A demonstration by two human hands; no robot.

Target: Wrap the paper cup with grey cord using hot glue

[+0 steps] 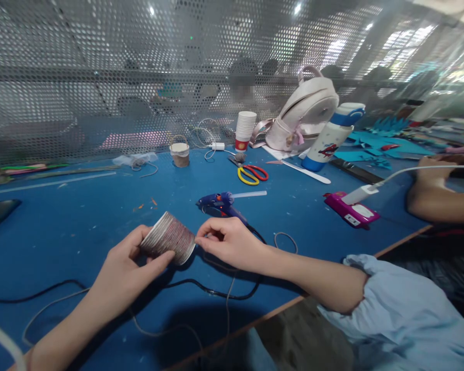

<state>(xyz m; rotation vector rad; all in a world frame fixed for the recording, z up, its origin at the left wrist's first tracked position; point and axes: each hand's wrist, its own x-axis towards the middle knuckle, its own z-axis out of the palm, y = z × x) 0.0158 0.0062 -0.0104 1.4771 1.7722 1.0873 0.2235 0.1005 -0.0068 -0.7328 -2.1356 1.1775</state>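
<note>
My left hand (128, 268) grips a small cup wrapped in thin grey cord (169, 238), held on its side above the blue table (62, 226). Thumb and fingers close round its narrow end. My right hand (229, 241) pinches at the cup's wide rim, fingers pressed together on the cord end. A blue hot glue gun (221, 202) with a clear glue stick lies just behind my right hand, its black cable (212, 292) running under my wrists. A loose grey cord (139, 324) trails across the table toward me.
Yellow and red scissors (252, 174), a stack of paper cups (245, 131), a small wrapped basket (179, 151), a pink backpack (305, 116) and a white bottle (330, 137) stand further back. A pink device with a white cable (351, 209) lies right, near another person's arm (436, 198). A perforated metal screen (139, 67) backs the table.
</note>
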